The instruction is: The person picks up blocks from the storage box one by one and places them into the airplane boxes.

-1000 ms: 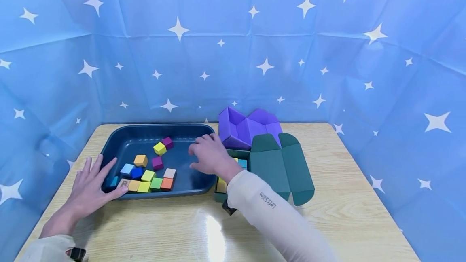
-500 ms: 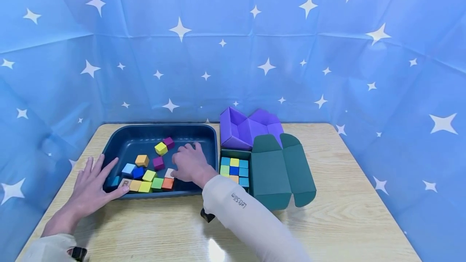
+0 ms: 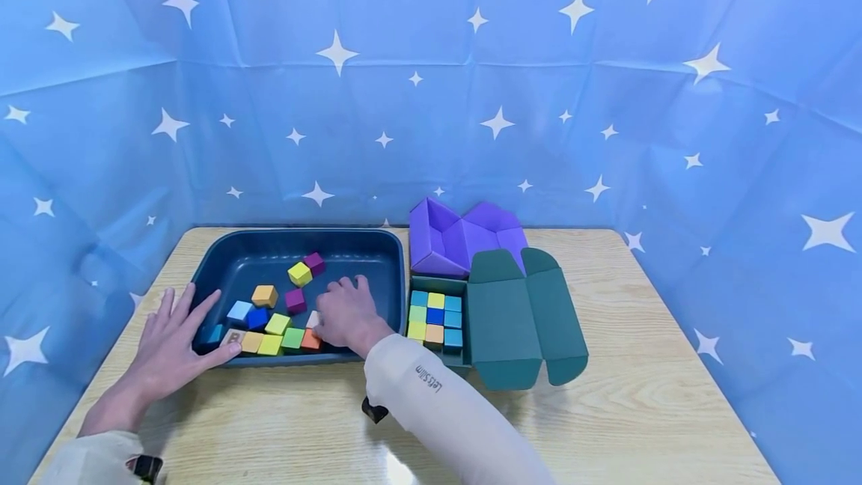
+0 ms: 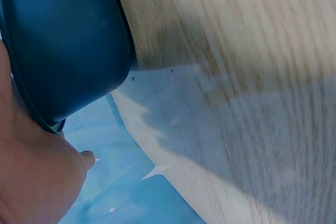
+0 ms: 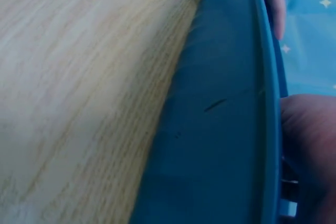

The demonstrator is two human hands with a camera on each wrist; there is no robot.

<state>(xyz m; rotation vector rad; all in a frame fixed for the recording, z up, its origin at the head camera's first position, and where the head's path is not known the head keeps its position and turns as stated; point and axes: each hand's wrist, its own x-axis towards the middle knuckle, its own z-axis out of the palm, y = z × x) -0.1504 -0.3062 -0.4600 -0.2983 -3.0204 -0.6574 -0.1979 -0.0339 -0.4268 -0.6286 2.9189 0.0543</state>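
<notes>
My left hand [image 3: 171, 343] rests with spread fingers on the left front rim of a dark blue tray [image 3: 370, 257]. Its thumb lies by the wooden block [image 3: 233, 337] marked with a B. Inside the tray, my right hand [image 3: 346, 313] pinches a white block [image 3: 313, 319] between thumb and index finger; the hand partly hides that block. Right beside it sits an orange-red block [image 3: 310, 340], with a green block [image 3: 292, 338] to its left. In the right wrist view the right hand [image 5: 310, 135] is blurred behind the tray wall [image 5: 220, 119].
A green box [image 3: 468, 320] with its lid folded open to the right stands beside the tray. Several coloured blocks [image 3: 435, 316] lie in rows in it. Behind it sits an open purple box [image 3: 431, 245]. More loose blocks, such as a purple one [image 3: 295, 301], lie in the tray.
My right hand has moved left from above the tray's right edge to the white block, uncovering the blocks in the green box. The left hand has stayed on the rim.
</notes>
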